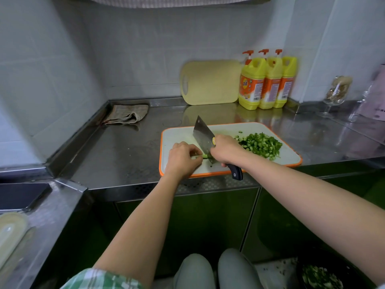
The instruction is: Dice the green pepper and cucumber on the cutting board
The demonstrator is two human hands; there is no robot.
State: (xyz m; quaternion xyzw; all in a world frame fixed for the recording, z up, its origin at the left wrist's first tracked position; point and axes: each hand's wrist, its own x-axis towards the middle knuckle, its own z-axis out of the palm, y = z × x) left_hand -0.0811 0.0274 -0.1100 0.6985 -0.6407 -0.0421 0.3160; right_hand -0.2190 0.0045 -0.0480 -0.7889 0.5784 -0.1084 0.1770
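A white cutting board (179,134) with an orange rim lies on the steel counter. My left hand (183,158) holds down a short green vegetable piece (204,156) with curled fingers; most of the piece is hidden under them. My right hand (226,150) grips the black handle of a cleaver (202,137), whose blade stands on the board right beside the green piece. A heap of diced green vegetable (261,144) sits on the right part of the board.
A yellow cutting board (210,82) leans on the back wall beside three yellow detergent bottles (267,80). A folded cloth (128,114) lies at the back left. A stemmed glass (335,94) stands at right. A dark bowl of chopped greens (320,276) sits low at right.
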